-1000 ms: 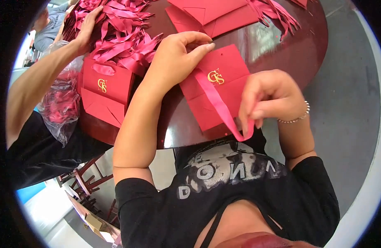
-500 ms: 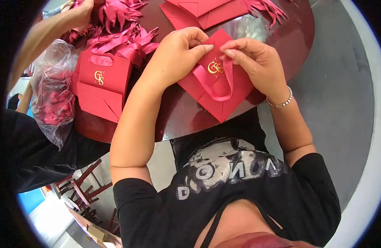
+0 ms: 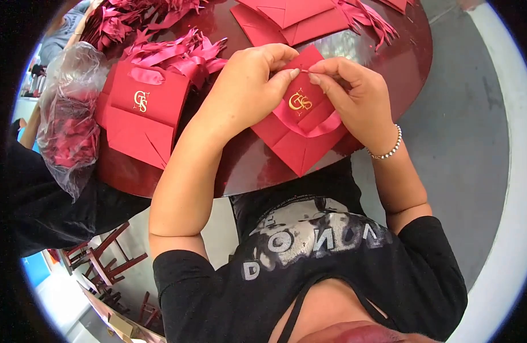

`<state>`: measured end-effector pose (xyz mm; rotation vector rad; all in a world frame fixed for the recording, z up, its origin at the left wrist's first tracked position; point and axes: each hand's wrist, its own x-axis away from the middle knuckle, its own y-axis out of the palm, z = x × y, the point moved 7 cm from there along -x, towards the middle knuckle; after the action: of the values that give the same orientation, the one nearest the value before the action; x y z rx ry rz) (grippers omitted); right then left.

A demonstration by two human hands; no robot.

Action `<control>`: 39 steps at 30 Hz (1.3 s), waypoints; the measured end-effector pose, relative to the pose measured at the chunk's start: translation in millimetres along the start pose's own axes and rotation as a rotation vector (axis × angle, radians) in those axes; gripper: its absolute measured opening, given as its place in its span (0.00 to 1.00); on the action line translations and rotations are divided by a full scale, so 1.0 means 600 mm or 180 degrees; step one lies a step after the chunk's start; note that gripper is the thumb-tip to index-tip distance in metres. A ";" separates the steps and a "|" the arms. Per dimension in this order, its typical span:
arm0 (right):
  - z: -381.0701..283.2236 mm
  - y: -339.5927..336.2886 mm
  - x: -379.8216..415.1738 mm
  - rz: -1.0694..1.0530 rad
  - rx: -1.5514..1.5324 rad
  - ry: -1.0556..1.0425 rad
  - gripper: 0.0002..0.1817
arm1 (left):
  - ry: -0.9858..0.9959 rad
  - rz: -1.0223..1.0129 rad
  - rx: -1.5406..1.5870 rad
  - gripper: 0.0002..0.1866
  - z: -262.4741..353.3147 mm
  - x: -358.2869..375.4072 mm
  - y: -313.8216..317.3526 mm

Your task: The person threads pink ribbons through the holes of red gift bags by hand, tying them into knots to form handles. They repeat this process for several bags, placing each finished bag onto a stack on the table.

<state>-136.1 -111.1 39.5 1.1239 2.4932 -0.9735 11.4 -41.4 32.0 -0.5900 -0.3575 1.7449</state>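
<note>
A red paper gift bag (image 3: 300, 146) with a gold GTS logo lies flat, one corner toward me, in front of my chest. My left hand (image 3: 257, 83) is closed at its far left edge, thumb on the paper and fingers partly hidden behind it. My right hand (image 3: 355, 94) pinches an end of the pink ribbon (image 3: 320, 130) near the top of the bag, its fingertips nearly touching my left thumb. Below the logo the ribbon hangs in a loop across the front.
On my left stand more red bags (image 3: 143, 114) with ribbon handles, beside a pile of pink ribbons (image 3: 177, 54). A clear plastic bag (image 3: 72, 126) hangs at the edge of the dark red table (image 3: 389, 97). Flat red bags (image 3: 292, 23) lie farther back. Another person sits at left.
My right hand has drawn the ribbon end up to the bag beside my left thumb, and the loop has flattened. The other person's arm has pulled back at upper left.
</note>
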 end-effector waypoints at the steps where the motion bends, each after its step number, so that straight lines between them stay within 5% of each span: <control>1: -0.009 -0.002 -0.004 0.0010 0.0159 -0.0101 0.04 | 0.0004 0.0001 -0.0052 0.15 0.003 0.000 -0.002; 17: -0.046 0.039 -0.039 0.0077 0.1292 -0.0683 0.04 | 0.0179 0.0041 -0.0301 0.10 0.010 0.002 -0.018; 25: -0.032 0.012 -0.059 -0.0575 0.0155 -0.0290 0.06 | 0.0305 0.0056 -0.0152 0.10 0.005 -0.003 -0.031; 39: -0.002 0.001 -0.074 -0.0802 0.0200 -0.0703 0.18 | 0.0717 -0.0256 -0.0357 0.15 0.024 -0.003 -0.009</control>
<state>-105.5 -135.6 60.8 0.6841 2.4752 -1.1789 7.9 -41.1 46.9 -0.8337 -0.3174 1.5701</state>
